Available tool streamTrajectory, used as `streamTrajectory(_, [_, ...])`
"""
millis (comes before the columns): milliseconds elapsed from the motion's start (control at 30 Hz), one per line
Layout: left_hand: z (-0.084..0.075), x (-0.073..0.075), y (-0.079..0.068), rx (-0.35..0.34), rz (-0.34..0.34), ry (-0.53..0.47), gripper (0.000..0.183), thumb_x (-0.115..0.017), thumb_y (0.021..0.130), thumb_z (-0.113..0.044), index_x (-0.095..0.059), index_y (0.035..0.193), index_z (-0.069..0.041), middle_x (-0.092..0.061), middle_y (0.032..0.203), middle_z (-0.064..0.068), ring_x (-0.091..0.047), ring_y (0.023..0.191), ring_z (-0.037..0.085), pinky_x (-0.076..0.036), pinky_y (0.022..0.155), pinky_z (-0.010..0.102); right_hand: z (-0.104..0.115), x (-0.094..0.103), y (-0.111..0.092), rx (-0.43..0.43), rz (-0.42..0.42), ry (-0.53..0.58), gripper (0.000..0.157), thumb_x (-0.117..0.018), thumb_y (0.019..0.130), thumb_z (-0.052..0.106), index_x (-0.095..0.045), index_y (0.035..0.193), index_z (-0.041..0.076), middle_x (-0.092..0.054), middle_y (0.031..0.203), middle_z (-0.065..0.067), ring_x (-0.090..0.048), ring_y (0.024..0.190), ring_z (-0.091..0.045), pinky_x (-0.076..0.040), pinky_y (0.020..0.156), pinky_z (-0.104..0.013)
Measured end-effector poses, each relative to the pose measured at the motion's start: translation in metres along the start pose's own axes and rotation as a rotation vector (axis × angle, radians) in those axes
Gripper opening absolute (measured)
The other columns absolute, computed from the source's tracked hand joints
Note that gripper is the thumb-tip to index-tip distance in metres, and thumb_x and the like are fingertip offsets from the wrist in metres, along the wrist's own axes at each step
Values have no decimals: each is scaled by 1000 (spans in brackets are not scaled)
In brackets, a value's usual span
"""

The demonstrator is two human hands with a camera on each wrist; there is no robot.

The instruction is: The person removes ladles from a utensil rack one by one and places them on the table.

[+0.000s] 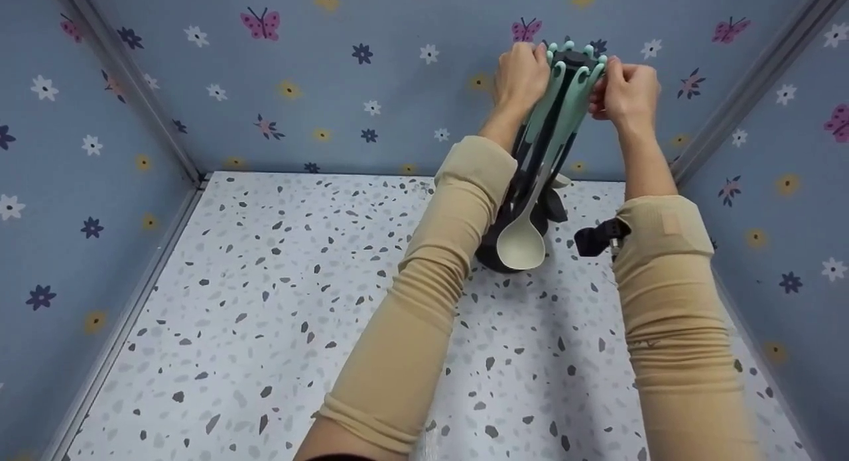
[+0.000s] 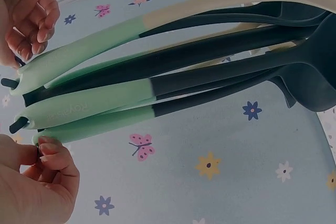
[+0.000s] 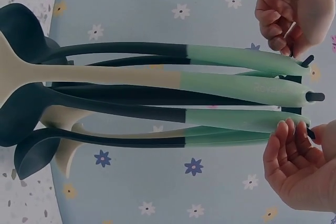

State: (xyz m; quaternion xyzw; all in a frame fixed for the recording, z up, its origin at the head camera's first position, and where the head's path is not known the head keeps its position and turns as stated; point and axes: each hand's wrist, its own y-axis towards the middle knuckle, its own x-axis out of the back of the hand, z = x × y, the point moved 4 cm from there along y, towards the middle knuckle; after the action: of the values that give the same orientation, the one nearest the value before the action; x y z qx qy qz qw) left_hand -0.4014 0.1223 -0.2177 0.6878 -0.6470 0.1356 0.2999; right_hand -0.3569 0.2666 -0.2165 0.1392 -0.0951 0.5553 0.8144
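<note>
A dark utensil stand (image 1: 560, 109) holds several hanging kitchen utensils with mint-green handles (image 1: 577, 99) and hooked tops. A beige spoon (image 1: 521, 243) hangs at the front; darker heads, one like a ladle (image 2: 317, 72), hang around it. My left hand (image 1: 522, 75) is at the upper left of the stand, thumb and fingers pinching the top of a green-handled, dark-shafted utensil (image 2: 105, 124). On the opposite side, my right hand (image 1: 630, 95) has its curled fingers on the top end of another green-handled utensil (image 3: 231, 121), close to its hook. The thumb there is hidden in the right wrist view.
Beneath the utensils is a white speckled tabletop (image 1: 265, 302). A blue flowered back wall (image 1: 398, 69) stands close behind, with side walls at left and right. A black wrist camera (image 1: 597, 239) sticks out from the right sleeve (image 1: 670, 282).
</note>
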Motion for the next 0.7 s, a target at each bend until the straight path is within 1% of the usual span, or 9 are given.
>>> streamTrajectory(200, [0,0,-2,0,3,-60,34,-34,97,-25,-41,66,-13,-39,62,-3,-37,54,6,-30,49,18,2,0,-2,95,-48,-65,42,-39,95,23,-53,58,8,-49,53,0,-48,42,-7,-44,45,-15])
streamTrajectory(267, [0,2,-2,0,0,-74,34,-34,97,-24,-41,66,-13,-39,62,-2,-37,54,6,-30,49,18,3,-2,-3,99,-49,-60,42,-39,95,21,-53,58,8,-48,54,0,-47,43,-7,-43,45,-15])
streamTrajectory(467, [1,6,-4,-5,-11,-83,36,-35,97,-22,-38,62,-12,-36,58,-2,-36,52,7,-31,50,19,6,-5,-5,129,-74,-111,42,-39,94,18,-52,55,8,-47,50,3,-44,40,-6,-40,43,-16])
streamTrajectory(700, [2,9,-9,-58,-59,-118,44,-35,97,-20,-34,54,-12,-31,50,-2,-30,44,7,-29,47,19,7,-7,-8,134,-79,-105,46,-37,94,16,-48,50,10,-46,48,3,-43,39,-7,-38,43,-17])
